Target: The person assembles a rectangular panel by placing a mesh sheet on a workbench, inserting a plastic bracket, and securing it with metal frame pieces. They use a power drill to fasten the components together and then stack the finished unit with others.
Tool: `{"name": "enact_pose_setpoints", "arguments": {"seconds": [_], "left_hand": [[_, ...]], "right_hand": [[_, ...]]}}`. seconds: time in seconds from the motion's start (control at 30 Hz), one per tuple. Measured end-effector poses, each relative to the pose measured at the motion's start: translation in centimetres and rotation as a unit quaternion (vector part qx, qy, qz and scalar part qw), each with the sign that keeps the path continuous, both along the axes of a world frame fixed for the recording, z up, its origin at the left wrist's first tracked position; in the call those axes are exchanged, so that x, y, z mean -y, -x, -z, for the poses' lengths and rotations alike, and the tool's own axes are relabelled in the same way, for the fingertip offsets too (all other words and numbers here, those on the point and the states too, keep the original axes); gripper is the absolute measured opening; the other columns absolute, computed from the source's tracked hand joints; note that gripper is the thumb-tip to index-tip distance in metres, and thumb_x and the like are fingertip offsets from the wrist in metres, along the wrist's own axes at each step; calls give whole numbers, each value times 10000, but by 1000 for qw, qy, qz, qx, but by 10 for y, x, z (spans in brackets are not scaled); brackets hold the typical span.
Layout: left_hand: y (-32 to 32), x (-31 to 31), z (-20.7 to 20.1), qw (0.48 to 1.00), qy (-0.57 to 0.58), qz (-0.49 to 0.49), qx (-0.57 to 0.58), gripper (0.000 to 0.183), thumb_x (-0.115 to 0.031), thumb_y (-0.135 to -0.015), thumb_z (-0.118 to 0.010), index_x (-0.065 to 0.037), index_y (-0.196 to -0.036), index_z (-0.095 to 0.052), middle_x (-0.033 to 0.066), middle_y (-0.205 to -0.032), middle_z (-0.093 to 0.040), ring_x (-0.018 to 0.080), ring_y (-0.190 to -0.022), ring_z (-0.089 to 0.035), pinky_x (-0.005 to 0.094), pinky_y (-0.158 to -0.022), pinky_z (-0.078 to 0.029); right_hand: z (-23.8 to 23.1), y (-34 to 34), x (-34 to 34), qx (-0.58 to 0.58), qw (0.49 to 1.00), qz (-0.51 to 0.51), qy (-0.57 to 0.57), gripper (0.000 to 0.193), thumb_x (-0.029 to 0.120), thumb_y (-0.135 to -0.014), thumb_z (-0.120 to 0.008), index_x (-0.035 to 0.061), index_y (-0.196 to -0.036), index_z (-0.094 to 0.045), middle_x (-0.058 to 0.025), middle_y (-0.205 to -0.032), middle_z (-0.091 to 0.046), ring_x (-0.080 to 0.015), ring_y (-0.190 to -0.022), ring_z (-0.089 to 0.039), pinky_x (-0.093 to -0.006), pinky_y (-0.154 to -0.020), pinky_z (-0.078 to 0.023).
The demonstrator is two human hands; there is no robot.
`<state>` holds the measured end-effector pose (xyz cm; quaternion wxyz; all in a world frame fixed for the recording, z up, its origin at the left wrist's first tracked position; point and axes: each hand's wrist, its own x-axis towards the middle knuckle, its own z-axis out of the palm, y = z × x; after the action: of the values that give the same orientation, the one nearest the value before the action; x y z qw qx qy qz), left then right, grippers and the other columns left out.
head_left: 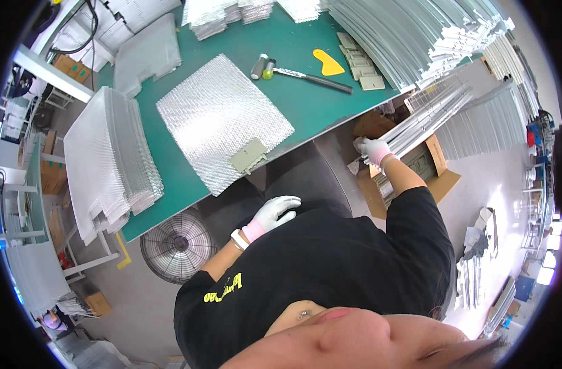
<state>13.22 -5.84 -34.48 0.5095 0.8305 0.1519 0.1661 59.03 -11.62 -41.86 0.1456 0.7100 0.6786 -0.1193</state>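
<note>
My left hand point(273, 216), in a white glove with a pink cuff, rests near my lap with its fingers stretched out and nothing in it. To the right of the table, my gloved right hand point(376, 150) is closed round the near ends of long silver metal strips point(425, 126), over an open cardboard box point(444, 181). Its fingertips are partly hidden. On the table in front of me lies a silver mesh panel point(216, 114) with a notched beige plastic piece point(249, 156) on its near corner.
The green table point(299, 111) carries a hammer point(311, 79), a yellow scraper point(328, 63) and several beige pieces point(361, 64). Stacked mesh panels point(102, 157) stand at the left, long metal strips point(404, 37) at the back right. A round fan point(179, 246) sits below the table's edge.
</note>
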Motion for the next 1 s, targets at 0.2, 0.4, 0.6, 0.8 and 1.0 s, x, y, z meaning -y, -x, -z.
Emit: {"name": "enact_pose_setpoints", "arguments": {"seconds": [0.2, 0.4, 0.6, 0.8, 1.0], "left_hand": [[9, -8, 8, 996, 78, -33, -10, 323, -186, -941, -611, -24, -1220, -638, 142, -1234, -639, 296, -1167, -606, 379, -1021, -470], [-15, -29, 26, 995, 66, -66, -21, 371, -251, -953, -596, -24, -1243, -637, 143, -1245, -647, 295, -1205, -596, 380, -1054, -454], [-122, -23, -3, 874, 270, 40, 402, 601, -347, -999, -508, 29, -1453, -393, 189, -1438, -483, 285, -1337, -491, 401, -1159, -357], [-32, -55, -82, 933, 81, -186, 296, 164, -75, -1015, -552, -7, -1116, -661, 128, -1299, -624, 154, -1087, -621, 286, -924, -503], [7, -21, -66, 954, 220, -91, 181, 401, -75, -1010, -492, 40, -1395, -487, 148, -1397, -564, 218, -1321, -522, 370, -1130, -388]], "right_hand": [[-12, 6, -21, -16, 998, -60, 2, 90, 179, -811, -684, 148, -896, -686, -101, -953, -667, -322, -901, -683, -445, -750, -552], [-155, 114, -28, -126, 960, -177, -175, 125, 208, -758, -718, 131, -785, -623, -83, -791, -610, -310, -737, -654, -443, -664, -523], [-231, 244, -38, -256, 805, -411, -342, 179, 178, -663, -681, 111, -827, -663, -50, -704, -599, -252, -569, -620, -397, -530, -499], [-172, 242, -13, -334, 835, -347, -267, 184, 116, -798, -766, 56, -924, -647, -55, -751, -611, -203, -676, -622, -328, -649, -527], [-104, 235, -5, -898, 358, 245, -70, 415, 312, -1015, -599, -12, -1271, -569, -67, -998, -662, -134, -776, -614, -271, -666, -511]]}}
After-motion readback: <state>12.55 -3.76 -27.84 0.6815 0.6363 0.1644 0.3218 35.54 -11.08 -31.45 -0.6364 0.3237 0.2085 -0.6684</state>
